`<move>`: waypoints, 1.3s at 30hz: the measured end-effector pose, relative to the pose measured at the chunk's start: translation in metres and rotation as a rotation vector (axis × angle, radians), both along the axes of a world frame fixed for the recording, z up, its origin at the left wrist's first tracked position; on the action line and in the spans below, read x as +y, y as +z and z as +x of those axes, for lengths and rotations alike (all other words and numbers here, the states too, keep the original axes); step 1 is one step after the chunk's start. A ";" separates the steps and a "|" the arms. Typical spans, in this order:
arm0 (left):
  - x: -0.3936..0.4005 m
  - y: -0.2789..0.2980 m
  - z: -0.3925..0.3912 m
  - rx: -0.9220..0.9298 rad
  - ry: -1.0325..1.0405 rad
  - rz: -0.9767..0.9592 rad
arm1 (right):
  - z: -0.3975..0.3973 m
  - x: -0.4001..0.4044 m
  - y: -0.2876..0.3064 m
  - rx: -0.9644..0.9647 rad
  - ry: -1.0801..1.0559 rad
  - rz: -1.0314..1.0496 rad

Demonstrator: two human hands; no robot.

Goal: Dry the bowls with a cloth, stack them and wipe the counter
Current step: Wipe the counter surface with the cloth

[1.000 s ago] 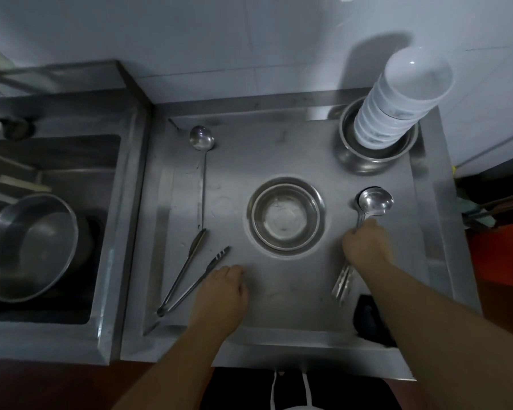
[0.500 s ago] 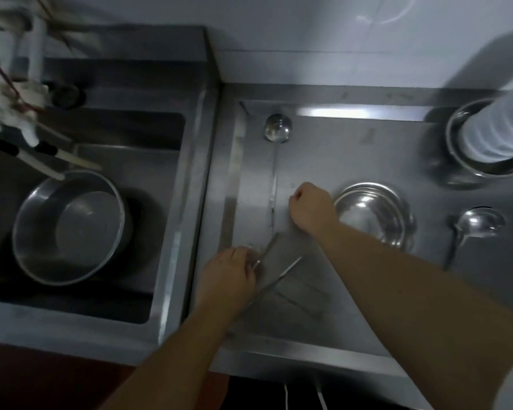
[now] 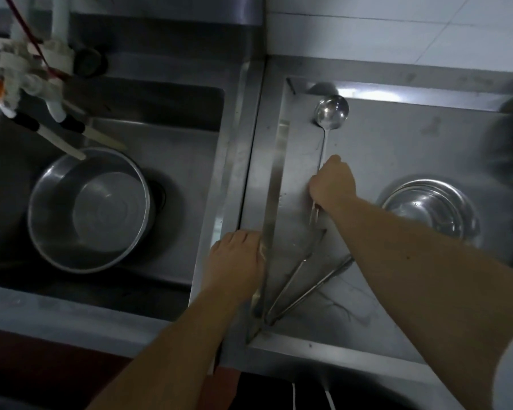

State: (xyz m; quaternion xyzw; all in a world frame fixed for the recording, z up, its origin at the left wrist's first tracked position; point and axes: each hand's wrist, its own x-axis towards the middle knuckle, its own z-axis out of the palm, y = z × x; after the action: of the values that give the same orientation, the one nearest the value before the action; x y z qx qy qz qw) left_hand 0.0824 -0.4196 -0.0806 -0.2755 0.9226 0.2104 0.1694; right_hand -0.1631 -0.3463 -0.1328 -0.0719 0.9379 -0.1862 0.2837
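Shiny steel bowl (image 3: 430, 210) sits upright right of the ladle (image 3: 331, 110), whose handle the right hand (image 3: 332, 184) grips; left hand (image 3: 237, 261) rests flat, fingers relaxed, on the counter (image 3: 397, 149) rim.

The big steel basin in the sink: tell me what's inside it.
The round steel basin in the sink shows only its bare shiny bottom. A white-tipped tool overhangs its rim, hiding nothing.

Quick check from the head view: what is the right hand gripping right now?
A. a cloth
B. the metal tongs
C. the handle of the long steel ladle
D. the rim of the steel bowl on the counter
C: the right hand is curled round the thin handle of the long steel ladle; the metal tongs lie untouched nearer the front edge.
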 end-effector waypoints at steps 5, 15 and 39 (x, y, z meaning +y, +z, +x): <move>0.003 0.002 0.000 0.028 -0.013 0.026 | -0.005 0.000 -0.001 -0.019 -0.084 -0.035; 0.031 0.018 -0.020 0.048 -0.102 -0.018 | -0.011 0.058 0.025 0.005 -0.283 -0.129; 0.226 0.026 -0.103 -0.080 -0.469 -0.069 | 0.043 0.400 0.026 0.029 -0.867 -0.100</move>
State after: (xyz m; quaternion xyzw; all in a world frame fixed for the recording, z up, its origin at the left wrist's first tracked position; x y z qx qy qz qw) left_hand -0.0203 -0.1937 -0.0549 -0.0674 0.9605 0.1226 0.2405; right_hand -0.1197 0.0540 -0.1070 0.3121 0.8751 -0.3323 0.1624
